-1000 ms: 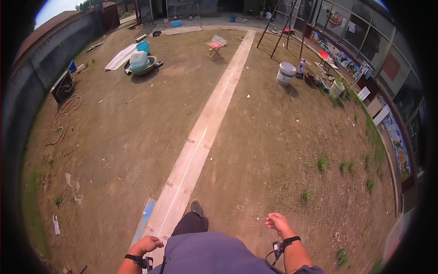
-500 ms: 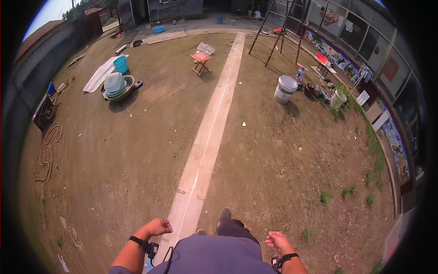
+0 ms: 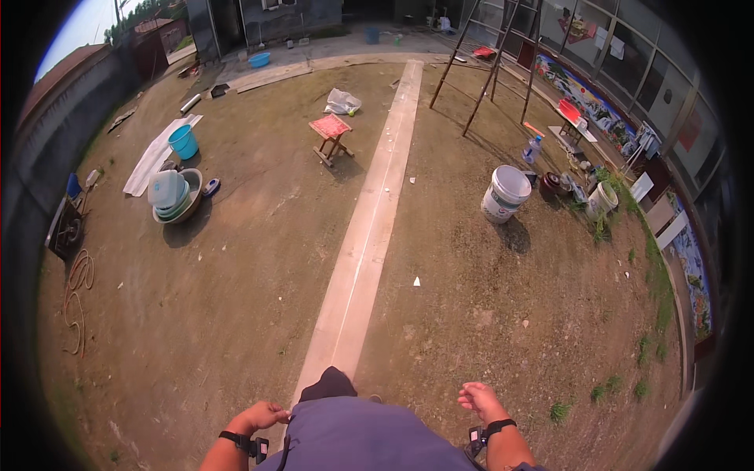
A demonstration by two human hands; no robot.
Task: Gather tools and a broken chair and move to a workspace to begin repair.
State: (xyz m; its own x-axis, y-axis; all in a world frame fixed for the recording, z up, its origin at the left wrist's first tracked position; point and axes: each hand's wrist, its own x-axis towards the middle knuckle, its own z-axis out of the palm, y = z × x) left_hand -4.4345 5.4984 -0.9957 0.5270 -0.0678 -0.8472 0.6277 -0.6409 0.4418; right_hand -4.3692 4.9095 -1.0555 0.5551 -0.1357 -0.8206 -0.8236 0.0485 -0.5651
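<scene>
Dirt yard, concrete strip [image 3: 369, 235] ahead between empty hands: left hand [image 3: 263, 414] loosely curled, right hand [image 3: 481, 399] open.

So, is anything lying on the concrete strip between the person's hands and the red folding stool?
Nothing visible blocks the concrete strip. Left hand and right hand hang empty by the person's body; the red stool stands on dirt just left of the strip, far ahead.

red stool [image 3: 331, 128], white bucket [image 3: 503, 194], blue tub [image 3: 184, 143], pale concrete path [image 3: 365, 243], brown dirt yard [image 3: 236, 275], blk wristbands, grey-blue shirt [image 3: 353, 436]
</scene>
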